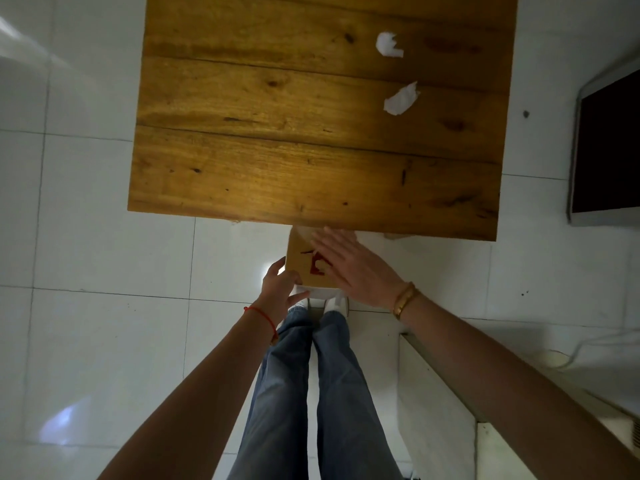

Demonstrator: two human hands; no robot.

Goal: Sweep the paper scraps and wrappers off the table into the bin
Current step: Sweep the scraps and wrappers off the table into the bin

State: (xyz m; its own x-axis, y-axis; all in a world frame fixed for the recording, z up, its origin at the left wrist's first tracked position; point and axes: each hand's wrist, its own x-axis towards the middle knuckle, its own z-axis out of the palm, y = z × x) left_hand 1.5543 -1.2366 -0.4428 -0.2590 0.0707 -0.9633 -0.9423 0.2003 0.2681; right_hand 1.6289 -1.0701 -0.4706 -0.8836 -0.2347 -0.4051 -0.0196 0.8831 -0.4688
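A wooden table [277,150] fills the upper view. Two crumpled white paper scraps lie on its right half: one far [388,45], one nearer [401,100]. Below the table's near edge is a brown cardboard box with red print [302,260], serving as the bin. My left hand [281,292] grips the box's near left corner. My right hand [349,268] is flat with fingers spread, over the box's opening, holding nothing. The inside of the box is mostly hidden by my right hand.
White tiled floor [104,237] surrounds the table. A dark screen with a grey frame [602,147] lies on the floor at right. A low white ledge [436,393] runs near my right leg. My legs in jeans stand behind the box.
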